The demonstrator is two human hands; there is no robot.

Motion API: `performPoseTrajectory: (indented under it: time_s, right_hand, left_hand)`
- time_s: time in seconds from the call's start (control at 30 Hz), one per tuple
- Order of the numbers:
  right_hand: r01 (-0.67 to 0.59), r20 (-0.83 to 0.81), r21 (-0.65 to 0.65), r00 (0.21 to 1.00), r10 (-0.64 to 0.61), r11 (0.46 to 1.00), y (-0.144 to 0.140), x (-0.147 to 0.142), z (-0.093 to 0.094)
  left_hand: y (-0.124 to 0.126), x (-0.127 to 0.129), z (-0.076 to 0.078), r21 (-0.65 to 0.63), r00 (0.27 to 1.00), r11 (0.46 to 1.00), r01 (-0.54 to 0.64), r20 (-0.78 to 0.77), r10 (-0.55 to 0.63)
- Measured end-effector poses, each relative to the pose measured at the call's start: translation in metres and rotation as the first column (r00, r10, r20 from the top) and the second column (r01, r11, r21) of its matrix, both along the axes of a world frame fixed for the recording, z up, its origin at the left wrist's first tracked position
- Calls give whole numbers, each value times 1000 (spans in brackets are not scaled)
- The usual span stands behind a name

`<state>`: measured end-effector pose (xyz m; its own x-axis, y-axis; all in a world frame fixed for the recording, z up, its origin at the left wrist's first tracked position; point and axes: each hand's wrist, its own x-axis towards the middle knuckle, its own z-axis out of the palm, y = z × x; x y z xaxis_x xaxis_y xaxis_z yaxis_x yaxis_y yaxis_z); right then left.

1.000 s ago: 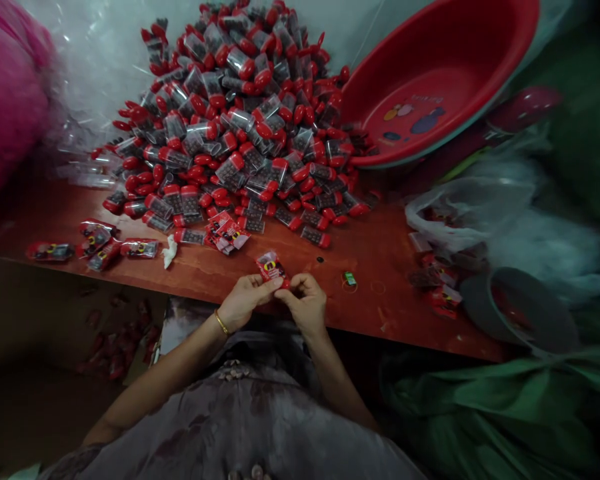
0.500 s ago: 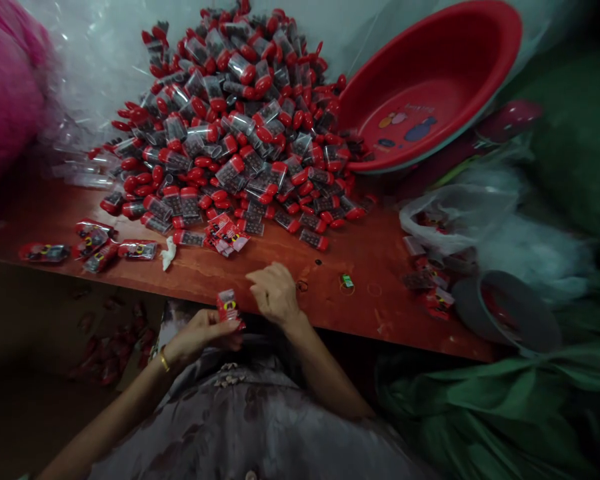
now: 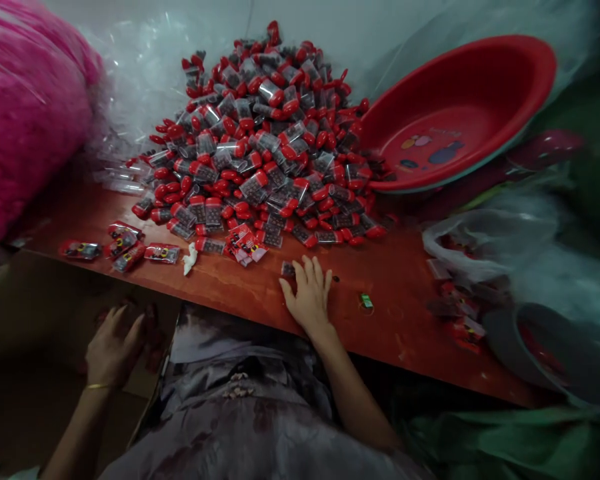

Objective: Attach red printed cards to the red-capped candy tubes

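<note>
A big heap of small clear containers with red caps (image 3: 270, 147) lies at the back of the reddish wooden table (image 3: 390, 293). My right hand (image 3: 307, 297) rests flat near the table's front edge, fingers spread, its fingertips on one small container (image 3: 288, 269) lying apart from the heap. My left hand (image 3: 113, 347) hangs open below the table's left edge, over a brown cardboard box (image 3: 40, 320) in which several red packets show dimly. It holds nothing. A small stack of red wrapped packets (image 3: 245, 243) lies just in front of the heap.
A red plastic basin (image 3: 510, 73) leans at the back right. Several sealed red packets (image 3: 125, 247) lie at the table's left. A pink fluffy bundle (image 3: 25, 120) fills the far left. Plastic bags (image 3: 480, 240) and a grey lid (image 3: 535, 347) sit at the right. A small green item (image 3: 365, 301) lies near my right hand.
My left hand carried the red packet down to the left over the box and is now open without it. My right hand moved forward onto a loose container.
</note>
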<state>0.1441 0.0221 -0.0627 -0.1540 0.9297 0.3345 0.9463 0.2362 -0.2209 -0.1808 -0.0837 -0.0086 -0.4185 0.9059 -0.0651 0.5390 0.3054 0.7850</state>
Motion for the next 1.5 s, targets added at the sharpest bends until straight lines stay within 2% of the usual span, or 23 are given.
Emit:
performPoseTrajectory:
  time_s: [0.07,0.17,0.3,0.37,0.43,0.53,0.6,0.7,0.77,0.87,1.03,1.17,1.23,1.3,1.4,1.47,1.5]
  right_hand:
    - [-60,-31,35,998,61,998,-3,-10,0]
    - [-127,-57,80,990,132,989,-1,-19,0]
    - [-165,-84,150,980,179,975,-1,-22,-1]
    - [-166,-104,174,977,186,971,-2,-21,-1]
    - [-165,-115,188,975,189,968,-2,-21,0]
    - [-178,-115,200,972,203,964,-1,-22,0]
    - [-195,-113,210,968,222,958,1,-23,0]
    - [-207,-112,228,965,236,952,2,-23,-1]
    - [-194,-119,229,967,226,954,2,-22,-1]
    - [-167,-143,219,969,201,961,1,-20,-1]
    - [-170,-189,245,957,219,955,2,-19,-1]
    - [-187,-247,270,935,255,945,-1,-19,4]
    - [-156,-340,246,911,235,957,-2,-21,12]
    - [-121,-483,161,856,185,980,-2,-27,22]
    - [-171,-689,-10,716,117,985,4,-40,36]
    - [-222,-786,-61,612,90,973,10,-48,40]
    - [-225,-818,-64,570,78,972,11,-52,40]
  left_hand:
    - [17,14,-4,71,985,997,15,-172,-2]
    - [53,31,-15,165,907,984,68,-422,8]
    - [90,35,-32,131,788,970,203,-610,-83]
    - [95,35,-36,134,762,967,215,-643,-80]
    - [92,36,-34,156,747,966,208,-663,-54]
    - [87,50,-18,202,732,966,163,-681,19]
    - [93,70,-4,236,729,955,182,-684,30]
    - [121,104,7,199,718,912,360,-683,-134]
    - [144,122,3,127,681,883,452,-688,-250]
    - [165,132,-11,27,656,870,492,-669,-350]
    - [158,121,-21,34,691,893,448,-647,-322]
    - [143,119,-16,137,755,915,379,-618,-220]
    - [138,123,-10,208,780,910,359,-603,-170]
    - [132,129,-2,258,791,892,372,-591,-159]
    - [122,139,9,296,802,852,432,-558,-213]
    - [116,144,12,339,857,840,423,-451,-250]
    - [113,147,13,370,905,849,378,-339,-255]
